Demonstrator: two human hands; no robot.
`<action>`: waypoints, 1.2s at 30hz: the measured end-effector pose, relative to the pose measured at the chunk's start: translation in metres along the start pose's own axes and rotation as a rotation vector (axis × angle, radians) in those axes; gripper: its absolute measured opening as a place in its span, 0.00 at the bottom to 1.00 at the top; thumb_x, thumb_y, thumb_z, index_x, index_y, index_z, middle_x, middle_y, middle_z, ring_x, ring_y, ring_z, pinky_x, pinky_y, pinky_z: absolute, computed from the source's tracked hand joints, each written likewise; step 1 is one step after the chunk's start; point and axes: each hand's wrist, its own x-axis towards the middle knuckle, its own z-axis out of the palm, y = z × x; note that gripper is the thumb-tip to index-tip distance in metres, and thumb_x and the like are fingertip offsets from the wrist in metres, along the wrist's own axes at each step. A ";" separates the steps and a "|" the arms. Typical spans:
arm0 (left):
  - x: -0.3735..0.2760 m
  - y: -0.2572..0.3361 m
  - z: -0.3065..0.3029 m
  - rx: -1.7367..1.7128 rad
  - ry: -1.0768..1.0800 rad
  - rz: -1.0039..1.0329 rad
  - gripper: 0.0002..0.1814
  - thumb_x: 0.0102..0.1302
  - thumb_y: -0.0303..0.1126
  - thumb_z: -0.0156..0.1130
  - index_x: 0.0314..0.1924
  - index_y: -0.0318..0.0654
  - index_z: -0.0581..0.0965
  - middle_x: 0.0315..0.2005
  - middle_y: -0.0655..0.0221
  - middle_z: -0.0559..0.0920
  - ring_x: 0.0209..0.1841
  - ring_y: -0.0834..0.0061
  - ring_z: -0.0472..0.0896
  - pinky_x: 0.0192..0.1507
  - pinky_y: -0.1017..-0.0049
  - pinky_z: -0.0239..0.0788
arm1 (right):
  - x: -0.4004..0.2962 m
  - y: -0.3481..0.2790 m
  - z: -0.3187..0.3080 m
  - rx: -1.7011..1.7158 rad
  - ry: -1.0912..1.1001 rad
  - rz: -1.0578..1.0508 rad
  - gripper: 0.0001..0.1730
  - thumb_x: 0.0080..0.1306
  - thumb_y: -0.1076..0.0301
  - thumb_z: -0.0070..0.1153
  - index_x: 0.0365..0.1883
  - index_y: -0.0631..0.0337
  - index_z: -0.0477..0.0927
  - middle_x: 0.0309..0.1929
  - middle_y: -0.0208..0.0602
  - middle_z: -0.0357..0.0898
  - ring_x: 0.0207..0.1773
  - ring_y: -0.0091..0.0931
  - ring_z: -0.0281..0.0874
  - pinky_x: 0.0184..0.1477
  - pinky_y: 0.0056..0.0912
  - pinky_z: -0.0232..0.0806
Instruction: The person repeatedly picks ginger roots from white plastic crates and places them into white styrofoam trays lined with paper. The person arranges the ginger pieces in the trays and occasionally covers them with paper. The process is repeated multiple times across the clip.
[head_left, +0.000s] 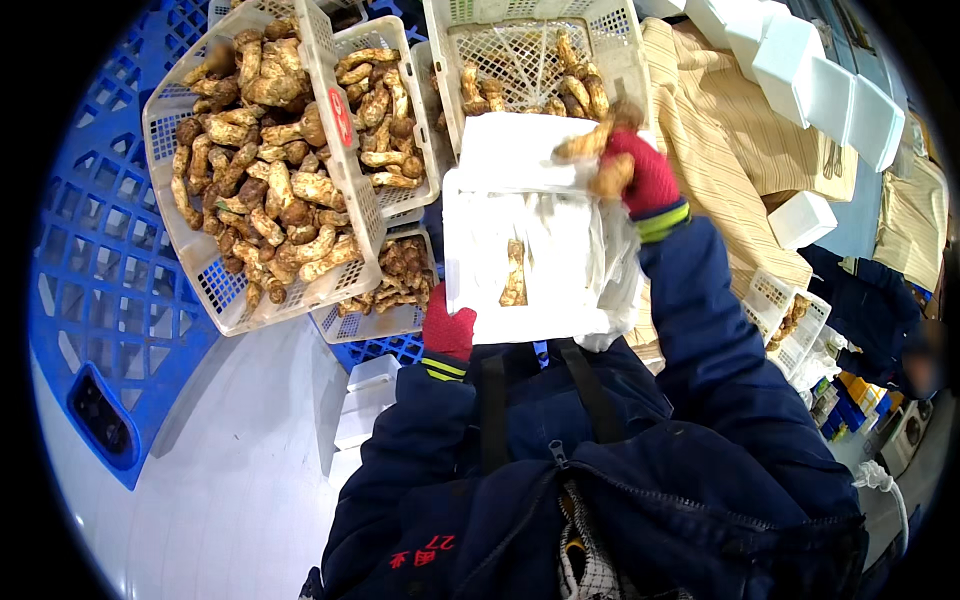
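Note:
My left hand (448, 324), in a red knitted glove, grips the near left corner of a white foam box (540, 327). The box is lined with thin white sheeting (559, 255), and a single matsutake mushroom (514, 274) lies inside it. Over the box's far right corner, my right hand (646, 171) wears a matching glove and holds mushrooms (585, 144), blurred by motion. Their exact number is hard to make out. Beyond the box sits a white foam piece (502, 146), partly hiding a plastic crate (442, 52) with several mushrooms along its near side.
A large plastic crate (169, 191) heaped with mushrooms stands at left, beside smaller crates (424, 161) (360, 326). Blue slatted plastic (97, 247) lies beneath. Striped cloth (720, 142) and several foam boxes (787, 64) are at right. Another person (862, 300) is at far right.

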 end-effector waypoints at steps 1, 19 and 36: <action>0.002 -0.005 0.002 -0.008 0.010 0.040 0.27 0.45 0.27 0.52 0.51 0.33 0.68 0.38 0.57 0.77 0.37 0.65 0.77 0.39 0.71 0.69 | 0.025 -0.001 -0.020 -0.086 0.140 -0.021 0.11 0.62 0.68 0.49 0.39 0.65 0.76 0.28 0.34 0.76 0.30 0.24 0.75 0.31 0.23 0.70; 0.011 -0.023 -0.001 0.015 -0.024 -0.009 0.29 0.44 0.29 0.54 0.51 0.33 0.69 0.41 0.58 0.76 0.44 0.64 0.75 0.46 0.70 0.66 | -0.050 0.075 0.064 -1.367 -0.232 0.100 0.22 0.51 0.61 0.60 0.43 0.58 0.75 0.31 0.44 0.77 0.35 0.40 0.75 0.37 0.35 0.67; 0.050 -0.051 -0.001 0.023 -0.072 -0.031 0.20 0.47 0.36 0.66 0.40 0.33 0.76 0.32 0.64 0.80 0.34 0.73 0.78 0.38 0.74 0.68 | 0.005 -0.017 -0.047 -0.007 0.486 -0.272 0.14 0.55 0.71 0.57 0.38 0.72 0.75 0.30 0.40 0.77 0.30 0.27 0.76 0.34 0.24 0.70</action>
